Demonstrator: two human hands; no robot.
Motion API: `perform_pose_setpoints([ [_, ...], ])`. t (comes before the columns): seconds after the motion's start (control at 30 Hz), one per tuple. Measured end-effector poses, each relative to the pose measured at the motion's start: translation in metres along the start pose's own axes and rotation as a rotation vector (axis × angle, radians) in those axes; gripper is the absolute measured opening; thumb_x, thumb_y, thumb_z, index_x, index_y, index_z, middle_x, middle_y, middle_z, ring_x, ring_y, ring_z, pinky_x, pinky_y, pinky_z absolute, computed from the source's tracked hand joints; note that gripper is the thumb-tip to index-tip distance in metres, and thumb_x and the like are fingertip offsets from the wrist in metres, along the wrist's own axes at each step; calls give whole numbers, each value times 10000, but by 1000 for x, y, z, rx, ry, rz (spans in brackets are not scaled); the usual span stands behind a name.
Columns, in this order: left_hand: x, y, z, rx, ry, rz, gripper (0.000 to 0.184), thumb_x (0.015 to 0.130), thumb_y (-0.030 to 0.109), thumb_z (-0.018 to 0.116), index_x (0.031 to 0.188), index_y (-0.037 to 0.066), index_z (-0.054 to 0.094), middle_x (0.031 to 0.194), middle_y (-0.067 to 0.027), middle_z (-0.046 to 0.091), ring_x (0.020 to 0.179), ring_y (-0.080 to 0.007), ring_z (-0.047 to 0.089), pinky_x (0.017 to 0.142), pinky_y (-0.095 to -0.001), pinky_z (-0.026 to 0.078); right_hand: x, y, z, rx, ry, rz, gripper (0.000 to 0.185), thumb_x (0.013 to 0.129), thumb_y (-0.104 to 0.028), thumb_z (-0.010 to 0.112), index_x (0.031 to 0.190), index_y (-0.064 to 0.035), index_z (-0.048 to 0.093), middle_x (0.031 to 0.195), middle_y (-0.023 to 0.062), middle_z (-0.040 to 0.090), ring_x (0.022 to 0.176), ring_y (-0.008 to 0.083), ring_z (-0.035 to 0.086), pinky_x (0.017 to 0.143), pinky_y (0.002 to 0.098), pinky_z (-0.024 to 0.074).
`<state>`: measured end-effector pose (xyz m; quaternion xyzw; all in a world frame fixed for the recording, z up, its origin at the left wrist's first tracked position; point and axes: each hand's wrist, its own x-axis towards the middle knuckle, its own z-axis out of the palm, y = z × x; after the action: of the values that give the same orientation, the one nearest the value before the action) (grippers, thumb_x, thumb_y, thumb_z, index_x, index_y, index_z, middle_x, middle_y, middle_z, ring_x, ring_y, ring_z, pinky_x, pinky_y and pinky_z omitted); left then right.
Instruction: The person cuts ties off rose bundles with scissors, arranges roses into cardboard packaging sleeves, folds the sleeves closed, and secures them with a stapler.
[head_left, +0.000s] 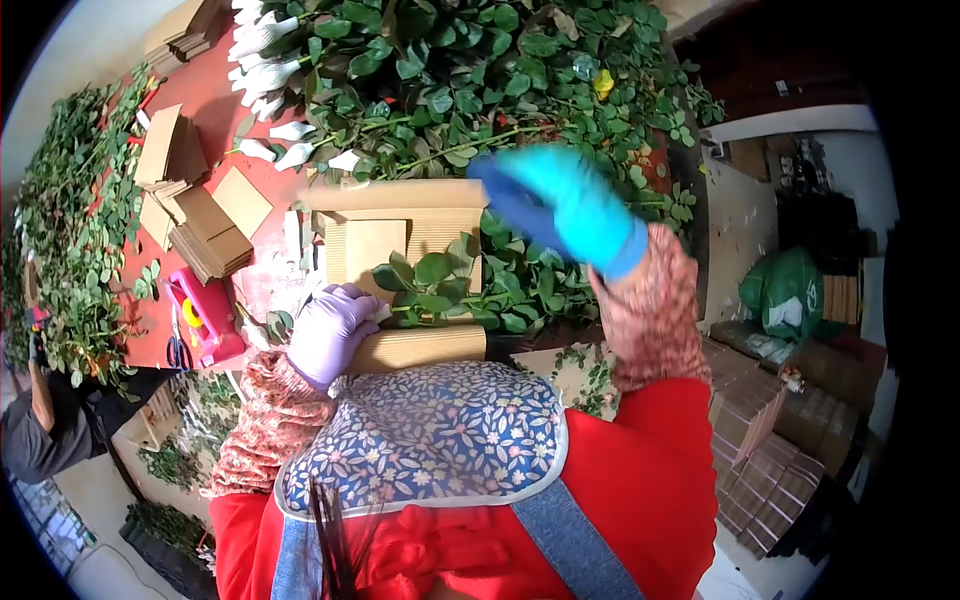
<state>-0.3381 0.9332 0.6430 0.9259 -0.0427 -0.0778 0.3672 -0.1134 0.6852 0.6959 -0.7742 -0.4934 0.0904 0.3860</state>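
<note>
Left hand (330, 328): purple-gloved, fingers curled beside the leafy stems (435, 290); grip cannot be told.
Right hand (560, 205): blue-gloved, blurred, at the wrap's far corner; grip cannot be told.
Cardboard wrap (420, 346): open, leafy stems and a smaller card (374, 245) inside.
Pink dispenser (218, 342): contains a yellow roll (191, 313).

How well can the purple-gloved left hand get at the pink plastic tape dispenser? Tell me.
Probably easily, yes: the left hand is near the tape dispenser, and little but a few green leaves seems to lie between.
</note>
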Motion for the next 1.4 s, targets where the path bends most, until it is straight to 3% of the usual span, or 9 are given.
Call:
perform_pose_setpoints([
  [0.07, 3, 3, 0, 17, -1, 19, 263, 708, 52, 732, 967, 79, 695, 833, -108, 626, 827, -328, 609, 721, -410, 500, 36, 41, 0, -328, 147, -166, 281, 845, -151, 669, 1120, -91, 666, 883, 122, 681, 787, 333, 654, 700, 403, 521],
  [0.2, 7, -1, 0, -7, 12, 28, 299, 674, 31, 762, 965, 42, 694, 827, -133, 632, 800, -330, 621, 711, -398, 506, 64, 133, 68, -879, -694, 222, 275, 820, -231, 633, 1068, -117, 661, 1047, 125, 688, 984, 309, 662, 830, 455, 513],
  [0.33, 8, 0, 3, -63, 25, 20, 281, 700, 59, 725, 978, 77, 696, 810, -120, 623, 795, -333, 610, 726, -421, 499, 76, 134, 60, -964, -742, 240, 230, 868, -140, 578, 1079, -110, 663, 1098, 119, 679, 1022, 312, 657, 832, 437, 531],
  [0.57, 7, 4, 0, -84, 75, 21, 353, 655, 46, 762, 999, 70, 687, 804, -124, 601, 781, -339, 599, 690, -413, 495, 69, 50, -20, -538, 73, -95, 391, 777, -35, 606, 1164, -97, 604, 1021, 158, 623, 854, 373, 630, 723, 444, 528],
  [0.73, 4, 2, -5, -53, 16, -4, 331, 705, 78, 733, 1030, 82, 672, 813, -133, 585, 823, -360, 588, 722, -440, 484, 76, -14, -5, -430, 221, -365, 273, 792, -104, 647, 1063, -105, 611, 892, 114, 608, 731, 309, 639, 633, 405, 534],
  [0.87, -3, -12, 18, -271, 110, -97, 283, 770, 126, 707, 1042, 60, 665, 878, -123, 605, 831, -318, 613, 718, -406, 496, 46, -75, -8, -608, -19, -325, 249, 748, -164, 669, 989, -167, 606, 778, 50, 522, 663, 240, 599, 564, 374, 497],
  [0.97, -14, -28, 35, 200, 77, -95, 412, 782, 219, 776, 1140, 48, 665, 1090, -151, 654, 923, -313, 663, 800, -388, 537, 7, -71, -2, -574, -165, -165, 296, 741, -145, 698, 1023, -134, 611, 819, 51, 551, 714, 258, 602, 622, 393, 489],
  [1.03, -6, -10, 16, 46, 145, 28, 334, 784, 160, 765, 1097, 70, 694, 929, -143, 667, 829, -302, 661, 736, -374, 525, -26, -46, 11, -550, -218, -113, 340, 733, -113, 716, 1058, -107, 616, 842, 68, 570, 733, 282, 592, 632, 403, 477],
  [1.4, 5, -20, 5, -180, -21, 153, 427, 677, -12, 748, 1089, 44, 655, 1078, -159, 611, 926, -348, 622, 806, -377, 518, -96, 21, 42, -521, -409, 183, 283, 761, -93, 661, 1033, -123, 587, 898, 105, 583, 805, 327, 610, 686, 437, 501],
])
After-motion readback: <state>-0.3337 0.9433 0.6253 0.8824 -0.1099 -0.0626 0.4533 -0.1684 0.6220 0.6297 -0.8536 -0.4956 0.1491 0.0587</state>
